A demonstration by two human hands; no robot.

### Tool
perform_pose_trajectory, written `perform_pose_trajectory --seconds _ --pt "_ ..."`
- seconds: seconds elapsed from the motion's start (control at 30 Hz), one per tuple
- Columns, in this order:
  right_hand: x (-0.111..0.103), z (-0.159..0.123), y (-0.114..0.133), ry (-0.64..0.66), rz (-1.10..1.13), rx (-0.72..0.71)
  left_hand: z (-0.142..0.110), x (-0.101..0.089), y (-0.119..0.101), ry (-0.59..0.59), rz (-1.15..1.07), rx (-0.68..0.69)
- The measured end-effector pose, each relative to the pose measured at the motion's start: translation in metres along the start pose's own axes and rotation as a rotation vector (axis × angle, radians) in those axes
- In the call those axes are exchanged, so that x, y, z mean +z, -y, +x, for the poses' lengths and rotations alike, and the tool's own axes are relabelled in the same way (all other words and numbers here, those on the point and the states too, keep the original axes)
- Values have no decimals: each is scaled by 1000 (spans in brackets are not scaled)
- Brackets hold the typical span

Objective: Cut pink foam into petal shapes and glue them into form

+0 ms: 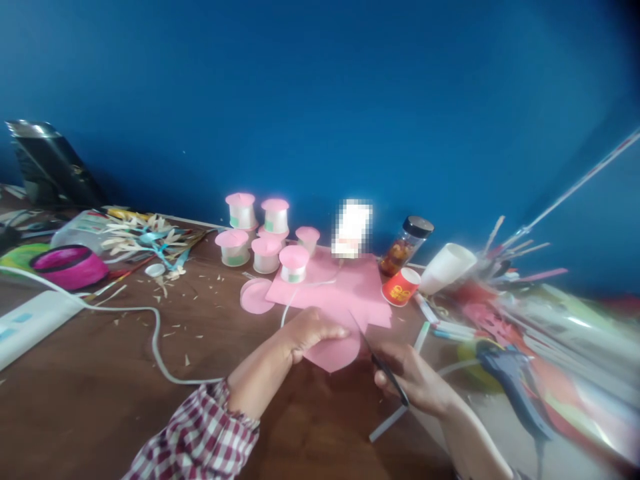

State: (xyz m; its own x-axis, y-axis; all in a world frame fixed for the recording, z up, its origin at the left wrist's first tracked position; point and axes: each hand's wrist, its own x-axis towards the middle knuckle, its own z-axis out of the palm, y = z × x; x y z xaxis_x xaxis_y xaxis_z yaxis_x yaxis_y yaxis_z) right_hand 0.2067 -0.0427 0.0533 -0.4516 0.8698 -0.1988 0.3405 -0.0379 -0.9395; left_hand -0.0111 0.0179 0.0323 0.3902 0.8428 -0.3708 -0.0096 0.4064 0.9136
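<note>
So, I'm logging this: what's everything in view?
Lidded cups: six plus, pink, centre
Sheets: several, pink, centre
Disc, held paper: one each, pink, centre
Scissors: one, black, front
Red cup, white cup: one each, right
Jar: one, black lid, right
Glue gun: one, bluish, right
Power strip, cable: one each, white, left
Band: one, magenta, left
Strips: many, pale, left
Container: one, black, left
Clutter: uncountable, mixed, right
Table: one, brown, below
Wall: one, blue, behind
Left hand, right hand: one each, front
</note>
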Motion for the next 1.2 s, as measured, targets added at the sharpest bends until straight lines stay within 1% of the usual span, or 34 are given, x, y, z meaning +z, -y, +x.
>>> perform_pose_trajectory --seconds 0.1,0.2,0.27,0.4,0.43,0.63,0.97,1.2 --pt "-3 0 1 40 -9 -3 1 -2 -2 -115 -25 1" --pt "-5 -1 -3 47 -4 36 1 -3 -4 -159 -65 -8" --pt "-4 -1 -6 41 17 30 1 -2 -4 -145 -72 -10" --pt "-4 0 -6 34 13 -23 0 2 0 2 -47 -17" --pt "-4 0 -6 40 -1 -34 0 4 2 23 -45 -20" --pt "-4 0 -3 30 -54 -54 -2 12 6 76 -85 21" --pt "-3 2 -3 18 -83 -16 -2 15 7 67 -105 -7" --pt "-4 2 -3 5 -139 -30 -2 15 6 35 -101 -16"
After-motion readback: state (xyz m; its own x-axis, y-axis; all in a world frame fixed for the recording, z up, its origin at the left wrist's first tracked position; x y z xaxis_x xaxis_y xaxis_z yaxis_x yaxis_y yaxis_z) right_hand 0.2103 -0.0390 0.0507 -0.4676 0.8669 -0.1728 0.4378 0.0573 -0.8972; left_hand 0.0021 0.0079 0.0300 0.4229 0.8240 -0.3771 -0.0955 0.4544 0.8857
